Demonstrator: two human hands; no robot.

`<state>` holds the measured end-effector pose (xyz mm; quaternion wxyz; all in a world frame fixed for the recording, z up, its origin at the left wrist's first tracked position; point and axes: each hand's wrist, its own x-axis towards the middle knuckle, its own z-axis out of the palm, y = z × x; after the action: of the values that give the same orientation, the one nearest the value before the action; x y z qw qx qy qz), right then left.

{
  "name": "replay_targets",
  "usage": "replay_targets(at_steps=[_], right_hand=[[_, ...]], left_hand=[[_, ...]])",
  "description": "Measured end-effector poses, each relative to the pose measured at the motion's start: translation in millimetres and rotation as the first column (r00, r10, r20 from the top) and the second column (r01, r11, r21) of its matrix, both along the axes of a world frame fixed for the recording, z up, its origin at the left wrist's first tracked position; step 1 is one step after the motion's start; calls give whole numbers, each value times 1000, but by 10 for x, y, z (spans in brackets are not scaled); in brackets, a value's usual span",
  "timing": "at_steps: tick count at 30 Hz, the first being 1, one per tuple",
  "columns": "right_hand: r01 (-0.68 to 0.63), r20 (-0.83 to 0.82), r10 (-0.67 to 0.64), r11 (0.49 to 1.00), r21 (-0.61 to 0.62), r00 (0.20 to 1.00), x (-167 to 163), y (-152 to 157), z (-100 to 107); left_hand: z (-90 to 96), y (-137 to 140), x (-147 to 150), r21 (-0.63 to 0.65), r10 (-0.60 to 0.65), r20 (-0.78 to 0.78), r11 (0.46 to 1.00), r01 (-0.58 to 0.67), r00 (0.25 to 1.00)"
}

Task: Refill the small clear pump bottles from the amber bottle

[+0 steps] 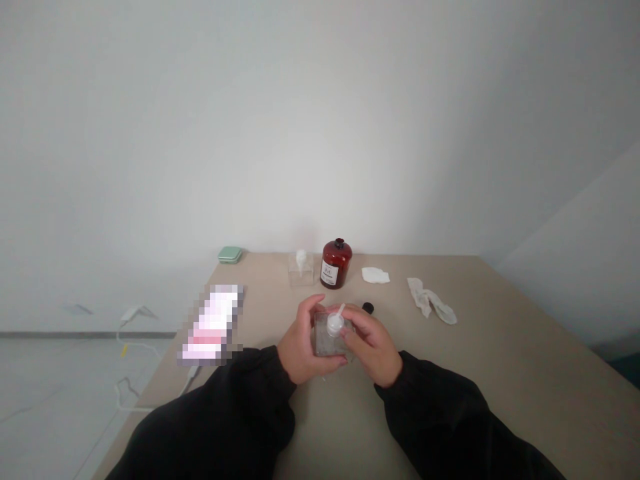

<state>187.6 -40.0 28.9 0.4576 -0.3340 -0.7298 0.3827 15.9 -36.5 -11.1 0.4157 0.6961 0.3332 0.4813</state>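
A clear square pump bottle [327,343] with a white pump top [335,324] is held above the near middle of the table. My left hand [303,343] wraps round its left side, thumb along the near face. At the neck, my right hand [373,343] has its fingers closed on the white pump top, which points up and to the right. Just beyond my right hand lies a small black cap [368,307]. Farther back stands a dark red bottle [337,265] with a white label and an uncapped neck.
Left of the red bottle stands another clear square bottle [300,272] with a white top. Crumpled white tissues [375,275] and a twisted one [433,301] lie to the right. A blurred-out phone [213,325], its cable, and a green case [230,255] are at left. A wall rises behind the table [500,360].
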Motion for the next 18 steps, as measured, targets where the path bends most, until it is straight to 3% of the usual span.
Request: replay_targets(at_steps=[5, 11, 18], right_hand=[[9, -13, -9, 999, -40, 1000, -2, 4, -23], [-7, 21, 6, 1000, 22, 1000, 7, -2, 15], [-2, -42, 0, 999, -44, 999, 1, 0, -41]], left_hand=[[25, -9, 3, -3, 4, -13, 1000, -4, 1000], [33, -4, 4, -11, 6, -13, 1000, -6, 1000], [17, -5, 4, 8, 5, -7, 1000, -5, 1000]])
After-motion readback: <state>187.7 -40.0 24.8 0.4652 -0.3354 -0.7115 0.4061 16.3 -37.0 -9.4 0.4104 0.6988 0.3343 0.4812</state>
